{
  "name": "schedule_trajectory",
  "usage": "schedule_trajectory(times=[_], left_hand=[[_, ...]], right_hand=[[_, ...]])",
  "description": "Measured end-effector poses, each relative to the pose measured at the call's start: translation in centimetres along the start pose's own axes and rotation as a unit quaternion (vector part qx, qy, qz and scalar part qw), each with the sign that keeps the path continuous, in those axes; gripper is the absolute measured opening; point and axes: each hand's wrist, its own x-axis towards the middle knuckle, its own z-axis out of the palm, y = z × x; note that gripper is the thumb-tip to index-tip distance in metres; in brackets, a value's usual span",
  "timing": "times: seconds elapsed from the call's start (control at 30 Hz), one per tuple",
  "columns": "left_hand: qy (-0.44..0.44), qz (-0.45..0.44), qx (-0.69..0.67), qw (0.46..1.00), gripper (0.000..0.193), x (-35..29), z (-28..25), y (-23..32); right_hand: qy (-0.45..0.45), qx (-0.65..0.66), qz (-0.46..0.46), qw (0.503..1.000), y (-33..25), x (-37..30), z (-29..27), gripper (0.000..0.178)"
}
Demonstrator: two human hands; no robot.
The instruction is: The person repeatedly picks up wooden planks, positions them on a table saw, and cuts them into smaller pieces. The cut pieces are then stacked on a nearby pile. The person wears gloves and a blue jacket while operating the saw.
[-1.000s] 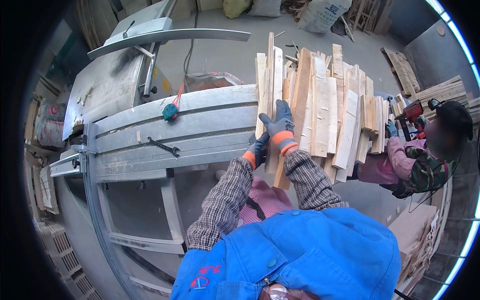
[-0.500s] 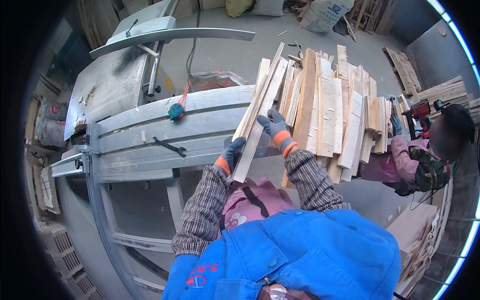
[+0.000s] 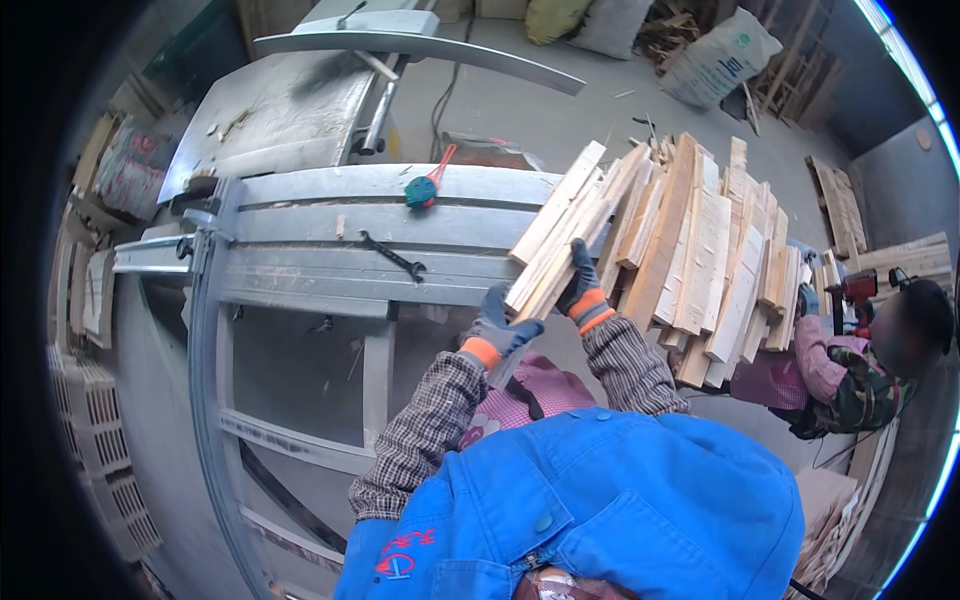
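Both my hands wear grey gloves with orange cuffs. My left hand (image 3: 500,328) is closed around the near end of a small bundle of pale wooden strips (image 3: 575,240). Against the right side of these strips, farther along, my right hand (image 3: 580,283) grips with its fingers wrapped over the edge. The strips slant away from me to the upper right, above the bench. Just left of the bundle lies another pale wooden strip (image 3: 556,205). A big stack of wooden strips (image 3: 700,255) lies close by on the right.
The slatted metal bench (image 3: 300,220) holds an open-ended wrench (image 3: 392,255) and a green tape measure (image 3: 421,192) with a red strap. Behind is a saw table (image 3: 270,125) with a long metal fence. At the right, a co-worker (image 3: 850,365) is beside a red power tool (image 3: 857,290).
The held strips have tilted and turned, so more of their edges show. My left fingers now wrap under the near end. The whole view has shifted, moving the bench rightward and down.
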Motion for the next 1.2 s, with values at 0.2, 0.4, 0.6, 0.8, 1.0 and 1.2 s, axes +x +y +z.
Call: schedule_trajectory(times=[0.2, 0.4, 0.6, 0.8, 1.0, 1.2], left_hand=[[0.011, 0.127, -0.036, 0.991, 0.086, -2.0, -5.1, 1.8], [0.066, 0.166, 0.056, 0.982, 0.078, -4.3, -15.5, 3.7], [0.239, 0.194, 0.091, 0.947, 0.081, -4.6, -25.7, -1.7], [0.32, 0.002, 0.024, 0.947, 0.075, -5.0, -35.1, -5.5], [0.293, -0.227, 0.003, 0.929, 0.069, -3.3, -41.7, -10.1], [0.438, -0.128, -0.109, 0.883, 0.066, -0.8, -42.2, -24.2]], right_hand=[[-0.093, 0.007, -0.008, 0.996, 1.8, -0.6, 2.6, 0.077], [-0.172, -0.022, 0.006, 0.985, 7.1, 1.5, 11.4, 0.071], [-0.282, -0.081, 0.112, 0.949, 16.8, 9.9, 20.3, 0.067], [-0.301, -0.08, 0.227, 0.923, 30.4, 17.9, 27.9, 0.057], [-0.106, -0.206, 0.388, 0.892, 37.2, 21.9, 29.6, 0.061], [-0.068, -0.337, 0.363, 0.866, 35.3, 23.0, 26.8, 0.056]])
